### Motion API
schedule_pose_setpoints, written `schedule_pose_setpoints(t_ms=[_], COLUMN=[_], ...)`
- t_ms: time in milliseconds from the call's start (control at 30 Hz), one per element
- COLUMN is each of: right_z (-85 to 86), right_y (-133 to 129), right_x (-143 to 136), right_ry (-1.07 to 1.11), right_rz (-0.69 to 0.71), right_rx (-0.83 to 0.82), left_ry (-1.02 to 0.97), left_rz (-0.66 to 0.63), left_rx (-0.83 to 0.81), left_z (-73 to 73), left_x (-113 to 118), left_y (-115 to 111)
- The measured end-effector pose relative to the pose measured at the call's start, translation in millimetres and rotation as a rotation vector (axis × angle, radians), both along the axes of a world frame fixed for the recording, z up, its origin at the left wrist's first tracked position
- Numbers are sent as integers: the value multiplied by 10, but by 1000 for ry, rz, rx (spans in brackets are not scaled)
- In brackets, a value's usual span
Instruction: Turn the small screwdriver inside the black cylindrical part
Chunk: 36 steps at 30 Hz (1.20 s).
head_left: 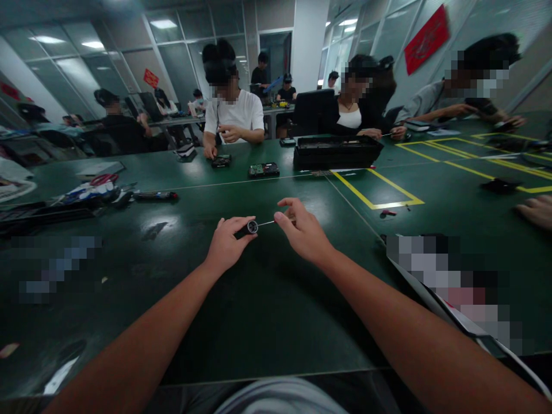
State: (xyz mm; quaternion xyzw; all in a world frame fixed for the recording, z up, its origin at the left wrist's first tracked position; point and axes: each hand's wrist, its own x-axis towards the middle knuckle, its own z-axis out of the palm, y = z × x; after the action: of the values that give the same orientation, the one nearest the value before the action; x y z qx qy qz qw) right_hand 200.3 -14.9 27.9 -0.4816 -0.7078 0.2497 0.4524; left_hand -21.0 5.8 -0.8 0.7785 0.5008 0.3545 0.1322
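Note:
My left hand [227, 244] is closed around a small black cylindrical part [247, 229] with a pale ring and dark centre at its end. The fingers hide much of its body, so its kind is unclear. A screwdriver [266, 222] is gripped in my right hand [302, 226], its thin metal shaft pointing left at the ringed end. Whether the tip touches the part is too small to tell. Both hands are just above the green table [276, 322], in front of my body.
A long black box [336, 153] and a hard drive [264, 169] lie farther back. Across the table, a person in white [235, 115] handles another drive [221, 161]. Tools and cables [92, 190] are piled left, near a dark pen-like tool [155, 196]. A person's hand [537, 211] rests at right.

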Motion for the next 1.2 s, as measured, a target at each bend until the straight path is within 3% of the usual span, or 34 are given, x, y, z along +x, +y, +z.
schedule_pose_setpoints(t_ms=[167,333,533,600,967,1200], right_z=[-31,-88,-199,-219,-203,-179], right_y=[27,74,203,224,176,123], right_x=[-3,-55,-50,-37,-77,-33], right_ry=[31,321,916,977,746,424], right_rz=[-38,-7,-93,-155,-103,-218], right_rx=[-15,-46,-465,-479,-132,4], left_ry=[-9,-10,5,12,68,54], left_rz=[6,11,-48,-30,-31,-21], left_rx=[-6,-9,61,51,30,3], left_z=[-7,-7,6,-3,-6,-23], left_x=[2,-6,36,48,53,40], left_y=[13,13,-17,-16,-13,-6])
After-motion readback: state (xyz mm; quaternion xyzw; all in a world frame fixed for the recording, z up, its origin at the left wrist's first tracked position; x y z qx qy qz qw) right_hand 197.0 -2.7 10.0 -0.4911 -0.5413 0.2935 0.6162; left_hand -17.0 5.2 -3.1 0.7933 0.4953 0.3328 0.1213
